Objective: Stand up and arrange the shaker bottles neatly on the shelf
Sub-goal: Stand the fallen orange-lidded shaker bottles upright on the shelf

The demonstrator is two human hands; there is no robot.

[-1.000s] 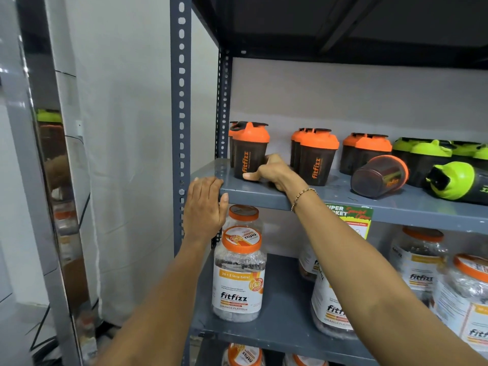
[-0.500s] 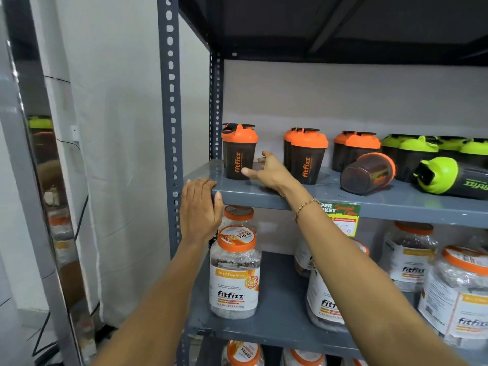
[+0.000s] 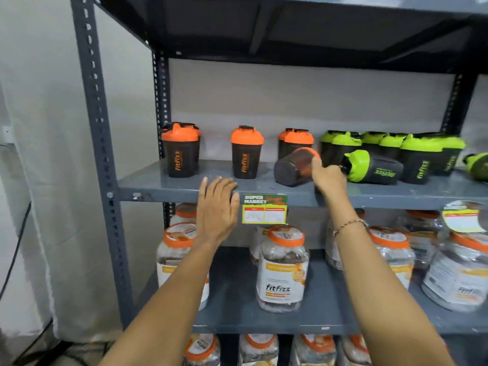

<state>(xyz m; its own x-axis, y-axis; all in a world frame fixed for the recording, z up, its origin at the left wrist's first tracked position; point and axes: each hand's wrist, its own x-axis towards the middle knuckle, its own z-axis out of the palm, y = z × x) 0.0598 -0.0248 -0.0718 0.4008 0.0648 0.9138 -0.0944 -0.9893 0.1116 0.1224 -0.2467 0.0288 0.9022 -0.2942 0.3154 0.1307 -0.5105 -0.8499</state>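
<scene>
Right hand: the right hand was on the lid end of the tipped orange shaker, fingers curling round it; whether it had closed fully, I couldn't tell. Looked like the grab to stand it up.
Left hand: the left hand was flat and spread on the shelf edge, gripping nothing, likely bracing.
Shakers: all on that one shelf. Three orange groups stood upright at left, with gaps between them.
Green shaker: a green shaker lay on its side, just right of the hand. Another for righting, I'd judge.
Writing: "fitfizz" ran up the shakers and across a jar below.
Tag: the tag read "SUPER MARKET"; its boxes were too blurred.
</scene>
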